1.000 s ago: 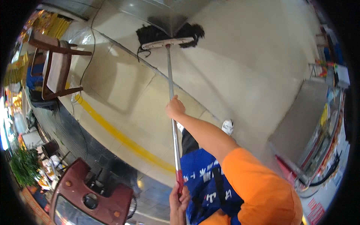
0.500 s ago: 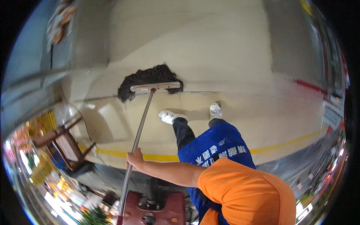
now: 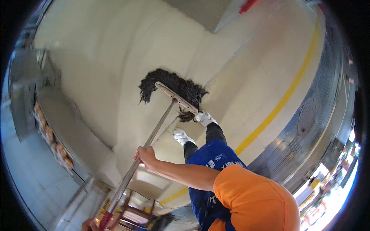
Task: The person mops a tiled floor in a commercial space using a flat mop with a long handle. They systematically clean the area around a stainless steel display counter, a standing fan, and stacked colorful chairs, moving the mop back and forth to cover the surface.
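A mop with a metal pole (image 3: 158, 124) slants up from the lower left. Its dark, shaggy head (image 3: 175, 85) lies on the floor, spread along a pale crossbar (image 3: 176, 97). My right hand (image 3: 146, 156) is closed around the middle of the pole, its arm in an orange sleeve. Down at the lower edge, my left hand (image 3: 91, 225) is partly cut off and wraps the pole's red grip (image 3: 106, 218). The right end of the mop head touches or nearly touches the toe of one white shoe (image 3: 206, 118).
Pale floor (image 3: 96, 65) stretches ahead, with a yellow line (image 3: 283, 101) curving along the right. Beyond it lies a wet grey strip with a round cover (image 3: 306, 117). A wooden chair (image 3: 133, 211) stands at the lower left. A counter (image 3: 65, 115) runs along the left.
The view has turned rightward over the floor. The mop head now slants down to the right, nearer my feet. My left hand has come into view at the red grip; my feet have shifted.
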`<state>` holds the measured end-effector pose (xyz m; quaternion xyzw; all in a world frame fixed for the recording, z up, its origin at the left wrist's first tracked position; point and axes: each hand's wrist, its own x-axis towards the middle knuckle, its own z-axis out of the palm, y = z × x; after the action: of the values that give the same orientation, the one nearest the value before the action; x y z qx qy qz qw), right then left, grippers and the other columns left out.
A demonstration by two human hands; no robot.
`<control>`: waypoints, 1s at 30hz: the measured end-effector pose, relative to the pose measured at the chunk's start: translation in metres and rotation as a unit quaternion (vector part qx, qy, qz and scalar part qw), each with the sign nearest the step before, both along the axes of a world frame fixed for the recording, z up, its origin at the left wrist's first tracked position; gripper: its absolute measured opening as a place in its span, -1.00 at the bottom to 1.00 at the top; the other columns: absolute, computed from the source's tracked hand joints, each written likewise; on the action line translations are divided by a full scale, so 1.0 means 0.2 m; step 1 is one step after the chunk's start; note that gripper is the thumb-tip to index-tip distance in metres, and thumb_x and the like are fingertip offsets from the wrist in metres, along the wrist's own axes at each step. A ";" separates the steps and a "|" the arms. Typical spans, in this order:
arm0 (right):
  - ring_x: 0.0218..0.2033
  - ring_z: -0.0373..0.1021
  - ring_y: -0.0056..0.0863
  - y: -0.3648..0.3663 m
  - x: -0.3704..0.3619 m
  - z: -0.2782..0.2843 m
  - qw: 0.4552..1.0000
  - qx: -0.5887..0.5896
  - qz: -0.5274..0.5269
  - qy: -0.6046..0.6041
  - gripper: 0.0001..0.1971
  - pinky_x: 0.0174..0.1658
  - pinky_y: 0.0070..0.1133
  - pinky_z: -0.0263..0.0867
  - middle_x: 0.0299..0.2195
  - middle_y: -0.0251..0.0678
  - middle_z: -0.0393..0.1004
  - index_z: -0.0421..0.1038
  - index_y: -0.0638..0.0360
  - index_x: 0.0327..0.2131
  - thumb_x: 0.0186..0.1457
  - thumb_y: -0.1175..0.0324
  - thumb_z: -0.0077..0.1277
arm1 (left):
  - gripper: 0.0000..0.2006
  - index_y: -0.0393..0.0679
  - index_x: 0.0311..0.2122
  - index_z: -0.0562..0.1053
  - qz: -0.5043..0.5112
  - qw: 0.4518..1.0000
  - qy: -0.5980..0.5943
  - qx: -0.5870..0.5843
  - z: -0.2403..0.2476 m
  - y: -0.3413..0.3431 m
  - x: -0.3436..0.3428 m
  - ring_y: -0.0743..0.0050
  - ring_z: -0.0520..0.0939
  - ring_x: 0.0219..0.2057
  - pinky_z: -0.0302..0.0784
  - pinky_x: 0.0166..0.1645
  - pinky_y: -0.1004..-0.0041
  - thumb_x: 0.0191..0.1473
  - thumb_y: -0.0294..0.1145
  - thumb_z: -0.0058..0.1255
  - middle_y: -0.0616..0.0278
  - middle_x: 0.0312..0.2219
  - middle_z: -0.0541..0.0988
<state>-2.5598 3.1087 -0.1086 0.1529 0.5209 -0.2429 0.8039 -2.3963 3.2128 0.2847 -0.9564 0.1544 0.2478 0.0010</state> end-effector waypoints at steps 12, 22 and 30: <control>-0.68 0.46 -0.33 -0.76 -0.07 -0.21 0.987 -0.022 -0.120 0.105 -0.77 -0.77 -0.45 0.30 -0.60 -0.16 0.39 0.28 0.44 -0.55 0.10 0.45 -0.09 | -0.69 -0.34 -0.47 0.54 -0.292 0.956 0.015 0.023 -0.38 -0.99 0.05 0.66 0.39 -0.56 0.33 -0.46 0.50 0.15 -0.26 0.09 0.34 -0.66 0.49; -0.70 0.36 -0.38 -1.00 -0.97 -0.50 0.946 -0.075 -0.077 0.306 -0.79 -0.68 -0.44 0.30 -0.61 -0.23 0.32 0.16 0.38 -0.32 0.10 0.42 -0.08 | -0.82 -0.20 -0.19 0.57 -0.312 0.918 0.244 0.021 -0.90 -0.99 -0.48 0.63 0.55 -0.36 0.46 -0.26 0.54 0.17 -0.36 0.07 0.27 -0.37 0.63; -0.68 0.46 -0.34 -1.43 -1.91 -0.70 0.913 -0.029 0.119 0.389 -0.76 -0.72 -0.41 0.33 -0.55 -0.08 0.47 0.16 0.48 -0.21 0.11 0.47 -0.15 | -0.55 0.12 0.21 0.31 -0.025 0.850 0.526 0.004 -1.15 -1.18 -1.60 0.85 0.11 -0.83 -0.07 -0.79 0.73 0.21 -0.22 0.00 0.57 -0.68 0.26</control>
<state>-2.9409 2.8218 -0.2492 -0.0400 0.7998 -0.2007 0.5643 -2.7166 2.9772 0.0553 -0.6788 0.1544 0.7145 -0.0700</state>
